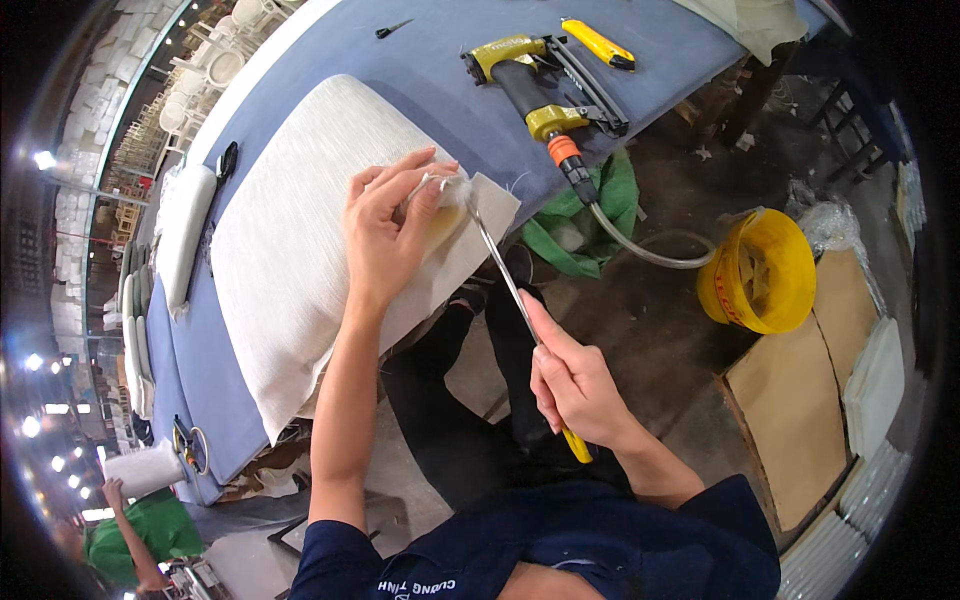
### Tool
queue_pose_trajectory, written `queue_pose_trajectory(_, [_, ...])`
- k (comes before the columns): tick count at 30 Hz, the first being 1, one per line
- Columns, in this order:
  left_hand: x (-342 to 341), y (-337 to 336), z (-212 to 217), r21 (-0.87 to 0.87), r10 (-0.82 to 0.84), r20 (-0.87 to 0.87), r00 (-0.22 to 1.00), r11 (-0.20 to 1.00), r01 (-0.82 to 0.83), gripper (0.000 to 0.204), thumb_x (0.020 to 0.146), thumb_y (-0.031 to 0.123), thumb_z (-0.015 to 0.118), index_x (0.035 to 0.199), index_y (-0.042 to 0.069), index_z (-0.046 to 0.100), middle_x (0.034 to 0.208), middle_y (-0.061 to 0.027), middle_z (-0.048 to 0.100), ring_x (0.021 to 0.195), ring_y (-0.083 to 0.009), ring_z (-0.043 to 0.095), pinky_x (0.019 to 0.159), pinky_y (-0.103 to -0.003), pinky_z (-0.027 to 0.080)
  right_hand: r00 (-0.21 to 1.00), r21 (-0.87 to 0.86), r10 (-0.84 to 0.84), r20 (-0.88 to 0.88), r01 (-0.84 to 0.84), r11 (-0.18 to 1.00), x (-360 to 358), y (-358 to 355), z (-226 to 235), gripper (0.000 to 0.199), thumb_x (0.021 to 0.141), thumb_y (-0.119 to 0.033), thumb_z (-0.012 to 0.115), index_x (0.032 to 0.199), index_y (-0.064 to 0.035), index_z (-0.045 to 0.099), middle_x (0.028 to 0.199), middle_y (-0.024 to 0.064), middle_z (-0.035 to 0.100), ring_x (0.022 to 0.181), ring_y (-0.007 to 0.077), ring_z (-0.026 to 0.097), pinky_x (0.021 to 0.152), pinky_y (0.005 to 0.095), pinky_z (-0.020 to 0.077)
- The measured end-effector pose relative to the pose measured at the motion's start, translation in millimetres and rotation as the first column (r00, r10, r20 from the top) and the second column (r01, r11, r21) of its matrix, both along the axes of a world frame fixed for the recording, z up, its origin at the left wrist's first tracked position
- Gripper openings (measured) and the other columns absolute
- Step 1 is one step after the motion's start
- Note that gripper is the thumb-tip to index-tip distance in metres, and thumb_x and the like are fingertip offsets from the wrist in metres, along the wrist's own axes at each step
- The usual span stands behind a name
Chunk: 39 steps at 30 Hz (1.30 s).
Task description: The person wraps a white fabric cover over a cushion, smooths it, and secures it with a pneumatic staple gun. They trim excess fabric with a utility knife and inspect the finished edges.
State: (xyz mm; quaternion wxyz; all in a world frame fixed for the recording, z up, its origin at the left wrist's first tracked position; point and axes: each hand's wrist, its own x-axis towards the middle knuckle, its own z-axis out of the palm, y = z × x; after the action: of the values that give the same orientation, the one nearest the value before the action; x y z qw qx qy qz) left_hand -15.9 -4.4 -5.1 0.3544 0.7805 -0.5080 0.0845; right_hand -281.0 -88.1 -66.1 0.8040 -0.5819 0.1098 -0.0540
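A large cushion in pale, finely striped fabric (300,200) rests on the blue-covered table (440,60), its near corner at the table edge. My left hand (392,225) is closed on that corner, pinching gathered fabric, with a bit of yellowish padding showing beside the fingers. In my right hand (580,392) is a long screwdriver (500,262) with a thin metal shaft and a yellow-ended handle. Its shaft slants up to the pinched corner, where the tip is hidden by cloth. A loose flap of fabric (495,208) sticks out beside the shaft.
A pneumatic staple gun (525,90) with a hose (650,255) and a yellow utility knife (598,43) lie on the far right of the table. Below stand a green bag (600,215) and a yellow bucket (725,270). At lower left is a co-worker in green (150,540).
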Motion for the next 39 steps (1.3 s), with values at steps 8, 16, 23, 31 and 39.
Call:
queue_pose_trajectory(8, [1,-2,-4,-0.045,-0.056,0.156,0.986,0.997,0.064,0.019,0.092,0.004,0.072,0.107,0.006,0.082,0.114,-0.0097,0.082,0.118,-0.0236,0.075,0.103,-0.04,0.046,0.991,0.461,0.131,0.026,-0.128,0.878,22,-12,6,0.061,0.115,-0.013,0.037,0.173,-0.0186,0.02,0.069,-0.0008,0.046,0.048,0.0081,0.047,0.045,0.026,0.048])
queue_pose_trajectory(16, [-9,-4,-7,0.059,-0.159,0.364,0.918,0.987,0.147,0.018,0.086,0.005,0.077,0.103,0.003,0.082,0.11,-0.0125,0.083,0.117,-0.0251,0.077,0.096,-0.039,0.051,0.999,0.822,0.047,0.026,-0.048,0.567,49,-12,37,0.054,0.118,-0.021,0.032,0.171,-0.0204,0.025,0.067,-0.0005,0.043,0.045,0.0103,0.045,0.041,0.0288,0.049])
queue_pose_trajectory(23, [-3,-1,-8,0.051,-0.181,0.325,0.928,0.983,0.174,0.016,0.087,0.006,0.079,0.104,0.004,0.08,0.109,-0.0102,0.083,0.114,-0.0234,0.078,0.094,-0.038,0.052,0.999,0.865,0.001,0.046,-0.04,0.5,75,-11,43,0.048,0.118,-0.021,0.031,0.166,-0.0228,0.035,0.068,-0.0022,0.04,0.043,0.0092,0.039,0.038,0.0263,0.0418])
queue_pose_trajectory(31, [49,-7,38,0.249,-0.186,0.115,0.976,0.956,0.153,0.034,0.104,0.022,0.055,0.125,0.008,0.076,0.135,-0.0114,0.075,0.144,-0.0317,0.058,0.123,-0.055,0.033,0.982,0.647,-0.162,0.097,0.061,0.76,64,49,3,0.058,0.117,-0.017,0.036,0.173,-0.0229,0.021,0.066,-0.0004,0.04,0.045,0.0096,0.04,0.041,0.0281,0.0434])
queue_pose_trajectory(39, [57,-13,23,0.399,-0.22,0.062,0.973,0.899,0.178,0.034,0.104,0.016,0.051,0.13,0.01,0.073,0.139,-0.0075,0.071,0.149,-0.0338,0.05,0.13,-0.057,0.024,1.0,0.74,0.014,0.018,-0.023,0.672,50,12,25,0.058,0.118,-0.018,0.034,0.173,-0.0206,0.018,0.068,0.0005,0.041,0.046,0.0085,0.042,0.042,0.0269,0.0447])
